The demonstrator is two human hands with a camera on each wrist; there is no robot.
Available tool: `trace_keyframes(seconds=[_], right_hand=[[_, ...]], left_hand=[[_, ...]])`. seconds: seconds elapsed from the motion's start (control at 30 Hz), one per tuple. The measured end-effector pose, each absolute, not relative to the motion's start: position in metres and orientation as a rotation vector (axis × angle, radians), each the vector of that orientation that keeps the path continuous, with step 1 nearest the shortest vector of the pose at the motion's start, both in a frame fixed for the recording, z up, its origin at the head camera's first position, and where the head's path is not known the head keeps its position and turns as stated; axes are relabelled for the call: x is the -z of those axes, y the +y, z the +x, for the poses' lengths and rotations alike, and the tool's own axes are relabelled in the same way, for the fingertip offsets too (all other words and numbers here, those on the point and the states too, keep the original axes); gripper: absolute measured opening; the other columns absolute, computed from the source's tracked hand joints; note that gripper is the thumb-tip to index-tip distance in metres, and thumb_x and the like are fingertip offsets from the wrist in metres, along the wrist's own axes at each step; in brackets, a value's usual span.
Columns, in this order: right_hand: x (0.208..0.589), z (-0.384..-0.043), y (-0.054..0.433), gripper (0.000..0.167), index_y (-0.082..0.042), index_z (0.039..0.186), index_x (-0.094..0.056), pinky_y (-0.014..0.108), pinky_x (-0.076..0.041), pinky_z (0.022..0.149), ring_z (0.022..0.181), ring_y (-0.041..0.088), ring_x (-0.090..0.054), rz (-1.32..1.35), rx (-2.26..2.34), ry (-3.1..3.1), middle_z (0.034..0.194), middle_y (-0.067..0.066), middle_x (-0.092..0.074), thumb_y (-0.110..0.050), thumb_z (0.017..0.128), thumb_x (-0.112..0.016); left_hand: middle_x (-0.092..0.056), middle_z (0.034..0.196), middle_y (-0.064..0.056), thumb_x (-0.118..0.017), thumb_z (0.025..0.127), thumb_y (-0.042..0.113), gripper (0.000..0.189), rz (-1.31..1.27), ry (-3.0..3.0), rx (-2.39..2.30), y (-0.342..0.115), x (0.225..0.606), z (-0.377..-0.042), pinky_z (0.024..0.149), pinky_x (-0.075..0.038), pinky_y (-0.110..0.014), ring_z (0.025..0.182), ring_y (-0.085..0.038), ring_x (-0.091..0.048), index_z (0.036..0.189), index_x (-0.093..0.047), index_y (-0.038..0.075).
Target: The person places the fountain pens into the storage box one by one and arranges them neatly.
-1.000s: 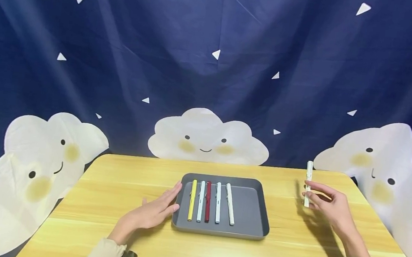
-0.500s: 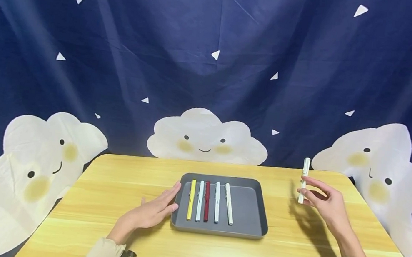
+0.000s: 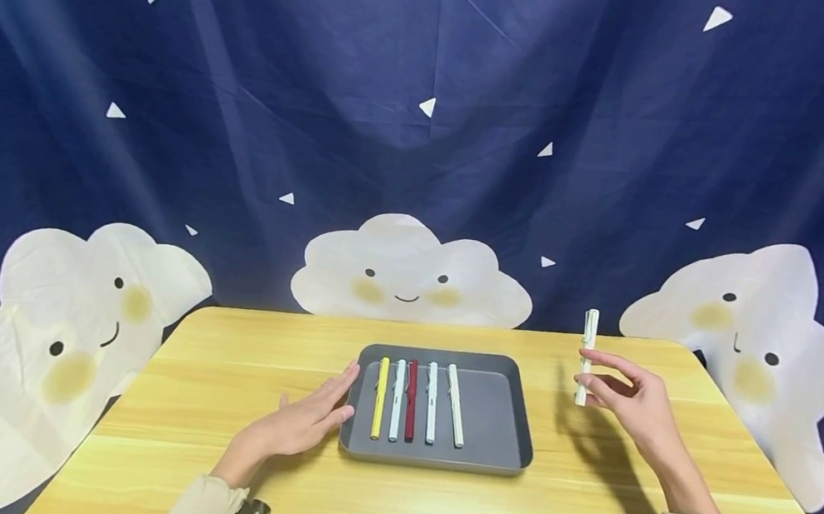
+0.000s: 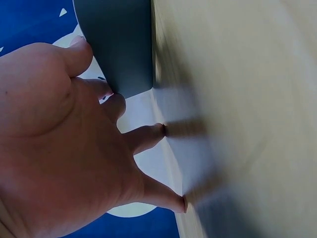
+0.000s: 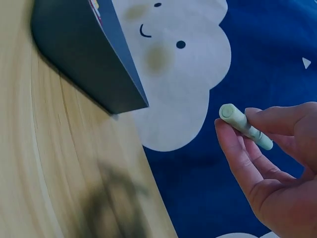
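My right hand pinches a white pen upright above the table, to the right of the grey tray. In the right wrist view the pen sits between thumb and fingertips, one end toward the camera. My left hand rests with straight, spread fingers against the tray's left side. In the left wrist view some fingertips touch the tray wall. Inside the tray lie a yellow pen, a pale blue pen, a dark red pen, another pale blue pen and a white pen.
The wooden table has its far edge against a dark blue curtain with printed clouds and white triangles. The pens stand in a row in the tray's left and middle; bare tray floor shows at its right.
My right hand has moved left toward the tray with the upright white pen. The left hand stays at the tray's left side; the pens in the tray have not moved in it.
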State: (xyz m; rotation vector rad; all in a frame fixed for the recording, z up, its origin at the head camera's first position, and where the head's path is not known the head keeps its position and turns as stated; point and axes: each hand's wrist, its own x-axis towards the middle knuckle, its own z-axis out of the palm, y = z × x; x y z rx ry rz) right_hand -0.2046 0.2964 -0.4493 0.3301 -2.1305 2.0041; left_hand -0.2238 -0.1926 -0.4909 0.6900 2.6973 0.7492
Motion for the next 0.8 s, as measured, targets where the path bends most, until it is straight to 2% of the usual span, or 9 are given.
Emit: trace_keyframes(seconds=[0.17,0.43,0.8], right_hand=[[0.445,-0.203,0.289,0.039,0.01,0.133,-0.063,0.032,-0.061,0.074,0.091,0.013,-0.076,0.346,-1.994,-2.118,0.107,-0.002,-0.078,0.006,0.094,-0.069],[0.45,-0.204,0.275,0.038,0.008,0.132,-0.064,0.031,-0.061,0.073,0.095,0.01,-0.074,0.333,-1.924,-2.122,0.12,-0.008,-0.072,0.005,0.095,-0.07],[0.46,-0.205,0.25,0.035,0.005,0.128,-0.068,0.035,-0.062,0.072,0.094,0.011,-0.073,0.323,-1.892,-2.174,0.12,-0.008,-0.071,0.003,0.093,-0.073]], left_hand=[[-0.005,0.171,-0.002,-0.038,0.112,0.041,0.066,0.698,2.699,-0.755,-0.192,0.491,-0.224,0.098,0.002,-0.089,0.155,-0.038,-0.013,0.167,-0.006,0.021],[-0.006,0.171,-0.002,-0.038,0.112,0.04,0.066,0.702,2.699,-0.756,-0.193,0.491,-0.224,0.098,0.003,-0.089,0.154,-0.039,-0.014,0.167,-0.008,0.021],[-0.005,0.171,-0.002,-0.037,0.112,0.042,0.066,0.706,2.695,-0.76,-0.194,0.49,-0.224,0.098,0.005,-0.089,0.154,-0.04,-0.013,0.167,-0.006,0.021]])
